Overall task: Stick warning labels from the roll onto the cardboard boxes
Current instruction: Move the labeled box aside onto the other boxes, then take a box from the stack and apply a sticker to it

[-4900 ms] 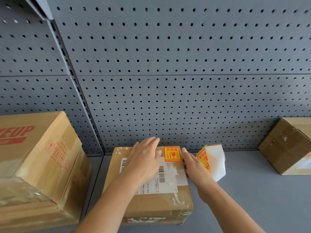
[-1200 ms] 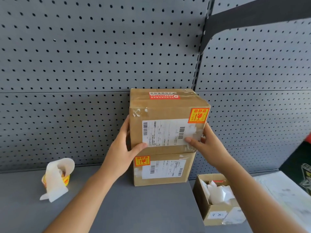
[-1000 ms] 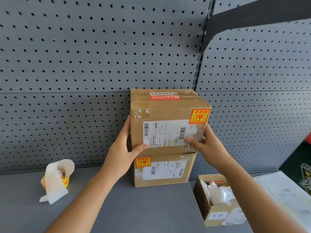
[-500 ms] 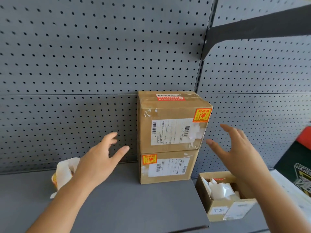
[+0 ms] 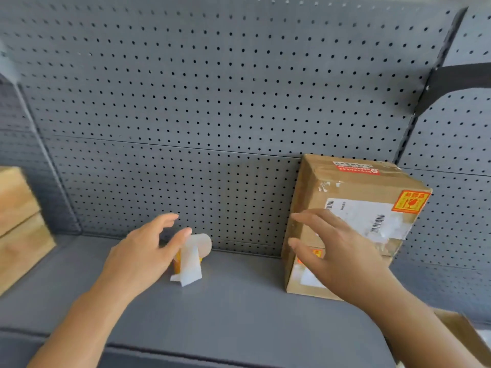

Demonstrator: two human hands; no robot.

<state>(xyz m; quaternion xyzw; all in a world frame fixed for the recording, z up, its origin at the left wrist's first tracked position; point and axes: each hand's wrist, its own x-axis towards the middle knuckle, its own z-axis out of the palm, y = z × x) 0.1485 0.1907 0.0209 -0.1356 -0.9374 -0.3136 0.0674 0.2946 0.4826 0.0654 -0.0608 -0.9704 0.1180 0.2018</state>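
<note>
Your left hand [image 5: 140, 251], spread and empty, hovers at the label roll [image 5: 190, 257] on the shelf [image 5: 225, 314], left of the stacked boxes [image 5: 353, 208]; your right hand [image 5: 337, 251] hangs released. Roll likely light, its paper tail limp: grip the core.

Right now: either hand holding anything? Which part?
Nothing is held. The left hand is open beside the label roll, fingers not closed on it; the right hand is open in front of the stacked boxes.
</note>
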